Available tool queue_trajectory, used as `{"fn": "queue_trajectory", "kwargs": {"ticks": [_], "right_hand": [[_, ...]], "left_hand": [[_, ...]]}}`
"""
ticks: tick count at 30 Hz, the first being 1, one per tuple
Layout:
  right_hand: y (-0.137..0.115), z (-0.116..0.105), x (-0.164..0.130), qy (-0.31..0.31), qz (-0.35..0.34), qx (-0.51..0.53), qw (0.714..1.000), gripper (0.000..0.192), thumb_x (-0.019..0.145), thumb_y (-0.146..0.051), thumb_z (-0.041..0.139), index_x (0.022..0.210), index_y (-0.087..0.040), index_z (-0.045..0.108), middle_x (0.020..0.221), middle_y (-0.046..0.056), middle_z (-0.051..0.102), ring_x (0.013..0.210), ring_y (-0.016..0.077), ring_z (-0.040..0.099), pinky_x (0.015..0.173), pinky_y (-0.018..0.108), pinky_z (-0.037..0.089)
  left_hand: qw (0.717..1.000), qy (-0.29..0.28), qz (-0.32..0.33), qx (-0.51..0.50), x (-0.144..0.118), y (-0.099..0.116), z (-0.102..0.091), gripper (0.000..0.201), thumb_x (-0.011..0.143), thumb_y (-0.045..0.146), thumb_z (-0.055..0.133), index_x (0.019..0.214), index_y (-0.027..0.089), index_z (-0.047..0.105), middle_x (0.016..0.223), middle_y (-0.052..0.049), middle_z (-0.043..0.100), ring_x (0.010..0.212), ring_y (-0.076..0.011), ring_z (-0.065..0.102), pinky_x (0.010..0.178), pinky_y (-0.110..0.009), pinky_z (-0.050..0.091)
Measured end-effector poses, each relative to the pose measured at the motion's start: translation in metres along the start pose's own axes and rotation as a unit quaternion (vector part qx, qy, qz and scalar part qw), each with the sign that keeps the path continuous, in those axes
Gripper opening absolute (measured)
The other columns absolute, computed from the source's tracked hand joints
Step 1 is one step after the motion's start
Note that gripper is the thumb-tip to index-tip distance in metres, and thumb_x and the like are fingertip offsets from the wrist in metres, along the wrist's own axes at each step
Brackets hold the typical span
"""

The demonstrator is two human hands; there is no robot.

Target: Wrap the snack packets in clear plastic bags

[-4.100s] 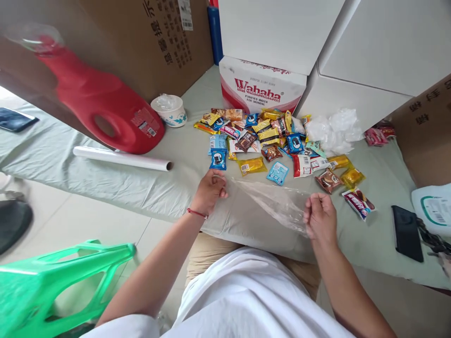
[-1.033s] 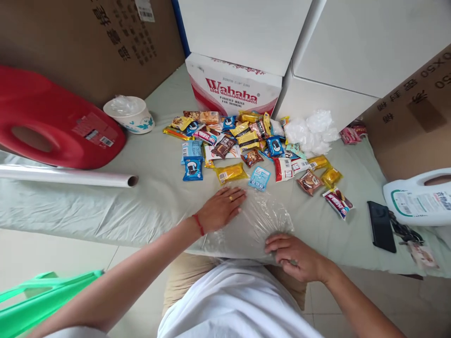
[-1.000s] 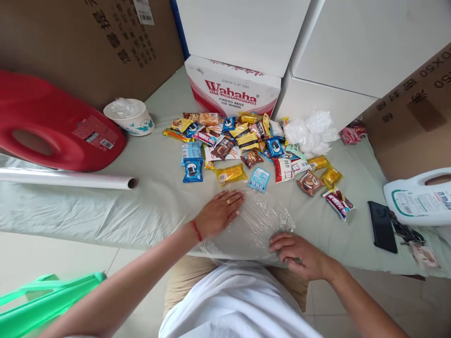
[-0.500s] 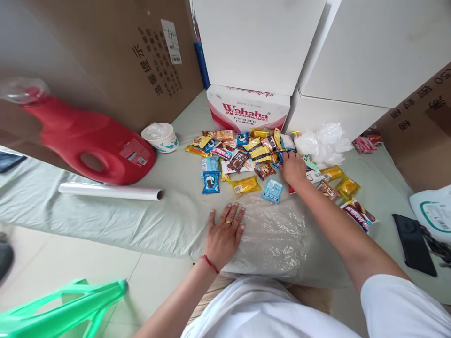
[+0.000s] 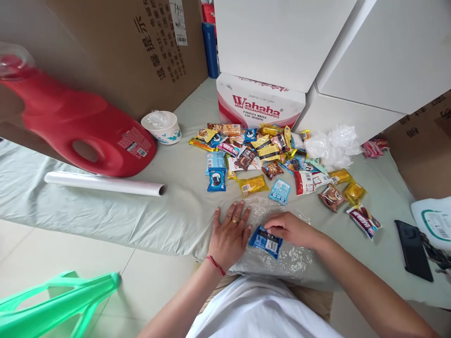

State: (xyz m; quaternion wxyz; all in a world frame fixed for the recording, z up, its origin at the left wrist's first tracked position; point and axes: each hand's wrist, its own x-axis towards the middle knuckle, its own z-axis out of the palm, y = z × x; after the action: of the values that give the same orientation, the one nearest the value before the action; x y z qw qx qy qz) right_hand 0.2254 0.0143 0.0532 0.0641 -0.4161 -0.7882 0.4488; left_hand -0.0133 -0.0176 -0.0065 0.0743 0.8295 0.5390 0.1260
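Note:
My left hand lies flat with its fingers spread, at the left edge of a clear plastic film. Over the middle of that film, my right hand has its fingers bent together on the upper right part of a dark blue snack packet. Its fingertips partly cover the packet. Beyond the film lie a light blue snack packet, a yellow snack packet and a spread pile of other small wrapped snacks. A red and white packet is among them.
A roll of film, a red jug and a paper cup stand or lie at the left. White boxes rise behind the Wahaha carton. Crumpled plastic and a black phone are at the right.
My right hand has moved from the snack pile back toward me, bringing the dark blue snack packet over the film. My left hand stays flat on the film. The camera view has shifted slightly.

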Motion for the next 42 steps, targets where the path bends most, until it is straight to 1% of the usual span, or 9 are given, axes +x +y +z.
{"fn": "queue_trajectory", "kwargs": {"ticks": [8,11,15,19,22,27,34,38,42], "right_hand": [[-0.072,-0.017,0.102,0.105,0.116,-0.283,0.946,0.045,0.108,-0.048,0.034,0.115,-0.020,0.069,0.106,0.011,0.073,0.099,0.0245,0.069,0.084,0.033,0.049],[-0.089,0.002,0.167,0.157,0.177,-0.300,0.924,0.069,0.102,-0.066,0.037,0.139,-0.011,0.054,0.118,0.022,0.069,0.106,0.0326,0.067,0.083,0.040,0.053],[-0.089,0.028,0.215,0.194,0.159,-0.314,0.916,0.065,0.099,-0.047,0.053,0.148,-0.005,0.044,0.138,0.028,0.058,0.125,0.0348,0.055,0.088,0.040,0.055],[-0.072,0.014,0.181,0.190,0.142,-0.248,0.940,0.047,0.092,-0.026,0.057,0.136,-0.010,0.057,0.123,0.020,0.069,0.114,0.0320,0.062,0.092,0.041,0.054],[-0.045,-0.014,0.116,0.225,0.121,-0.025,0.966,0.037,0.092,-0.035,0.052,0.122,-0.018,0.068,0.103,0.008,0.075,0.096,0.0257,0.069,0.088,0.038,0.056],[-0.004,-0.035,0.007,0.238,0.164,0.309,0.906,0.048,0.083,-0.052,0.065,0.117,-0.019,0.072,0.094,0.005,0.075,0.074,0.0212,0.069,0.067,0.035,0.059],[-0.006,-0.001,-0.007,0.113,0.029,0.050,0.992,0.040,0.103,-0.046,0.049,0.116,-0.018,0.075,0.109,0.009,0.075,0.099,0.0226,0.066,0.094,0.040,0.051],[-0.011,0.009,0.005,0.169,0.008,-0.186,0.968,0.039,0.106,-0.040,0.046,0.119,-0.016,0.074,0.118,0.015,0.069,0.111,0.0281,0.057,0.103,0.048,0.044],[-0.018,0.012,-0.004,0.106,-0.048,-0.246,0.962,0.057,0.094,-0.055,0.065,0.135,-0.016,0.063,0.130,0.016,0.064,0.127,0.0328,0.049,0.109,0.051,0.040]], "left_hand": [[0.999,0.014,-0.010,-0.032,-0.001,0.001,0.000,0.047,0.105,0.041,0.042,0.149,0.029,0.054,0.156,-0.007,0.052,0.148,-0.0302,0.044,0.126,-0.066,0.018],[0.999,0.008,-0.017,-0.044,-0.001,0.000,0.001,0.044,0.104,0.040,0.044,0.144,0.028,0.058,0.151,-0.008,0.058,0.145,-0.0307,0.047,0.125,-0.067,0.019],[0.998,-0.010,-0.018,-0.057,-0.001,-0.001,0.000,0.040,0.104,0.040,0.045,0.138,0.030,0.063,0.145,-0.007,0.064,0.143,-0.0304,0.049,0.126,-0.068,0.017],[0.998,-0.008,-0.021,-0.062,-0.001,-0.001,-0.002,0.045,0.105,0.042,0.041,0.144,0.028,0.058,0.152,-0.008,0.058,0.146,-0.0300,0.046,0.127,-0.066,0.014],[0.998,-0.008,-0.008,-0.064,-0.002,-0.002,-0.002,0.050,0.106,0.043,0.037,0.152,0.027,0.049,0.162,-0.008,0.045,0.152,-0.0291,0.038,0.127,-0.066,0.011],[0.998,-0.009,-0.003,-0.060,-0.002,-0.002,-0.001,0.052,0.106,0.041,0.035,0.155,0.028,0.046,0.165,-0.007,0.038,0.153,-0.0298,0.035,0.127,-0.067,0.011],[0.999,-0.007,-0.012,-0.033,0.005,-0.002,-0.001,0.052,0.106,0.038,0.032,0.156,0.027,0.045,0.165,-0.007,0.037,0.154,-0.0297,0.035,0.126,-0.066,0.013],[0.999,-0.007,-0.034,-0.009,0.005,0.000,-0.001,0.053,0.106,0.039,0.032,0.156,0.026,0.045,0.165,-0.008,0.039,0.153,-0.0309,0.036,0.125,-0.066,0.016],[0.999,-0.009,-0.037,0.009,0.002,0.001,-0.001,0.053,0.106,0.038,0.031,0.157,0.025,0.043,0.165,-0.009,0.037,0.153,-0.0314,0.036,0.124,-0.067,0.017]]}}
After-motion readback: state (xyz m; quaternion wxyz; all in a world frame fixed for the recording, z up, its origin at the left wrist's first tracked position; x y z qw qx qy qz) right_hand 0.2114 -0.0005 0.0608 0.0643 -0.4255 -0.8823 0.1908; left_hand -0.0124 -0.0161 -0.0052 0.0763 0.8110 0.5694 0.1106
